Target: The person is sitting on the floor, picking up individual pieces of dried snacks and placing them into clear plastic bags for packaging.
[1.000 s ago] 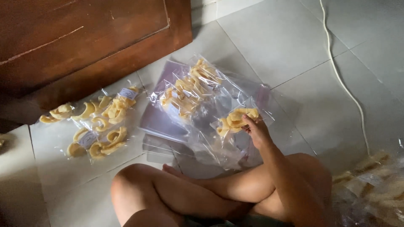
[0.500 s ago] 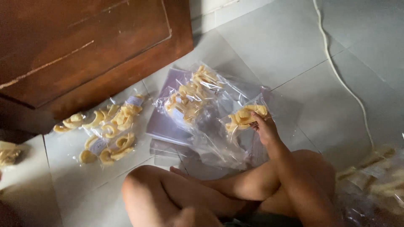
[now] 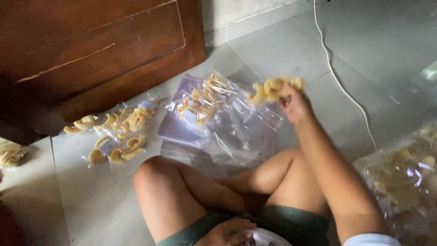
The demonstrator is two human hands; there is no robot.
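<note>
**Handful of curled crackers lifted over the floor**

The right hand [image 3: 296, 105] was raised above the tiled floor [image 3: 282, 50], its fingers closed around a handful of curled yellow crackers [image 3: 273, 87]. The crackers stood clear of the floor, up in the air just beside the right edge of a heap of clear plastic bags [image 3: 236, 132], and did not touch the heap as far as could be seen.

The heap lay on the tiles in front of the person's crossed bare legs [image 3: 191, 191]. Its upper bag held a filled portion of crackers [image 3: 202, 100], and a pale purple sheet [image 3: 175, 130] showed beneath the plastic. To the left of the heap, well apart from the raised hand, two sealed packets of crackers [image 3: 116, 136] lay side by side on the tiles, close to the foot of a dark wooden cabinet [image 3: 91, 54] that filled the far left of the view.

The left hand [image 3: 227, 232] was low at the near edge, in the person's lap, fingers curled on something white and round [image 3: 268, 238]; what it was could not be told, nor whether the hand truly gripped it.

At the right edge of the floor lay a large clear bag of loose crackers [image 3: 400, 177], blurred. A white cable [image 3: 337, 77] ran across the tiles behind the raised hand. More crackers [image 3: 11, 155] showed at the far left edge.
</note>
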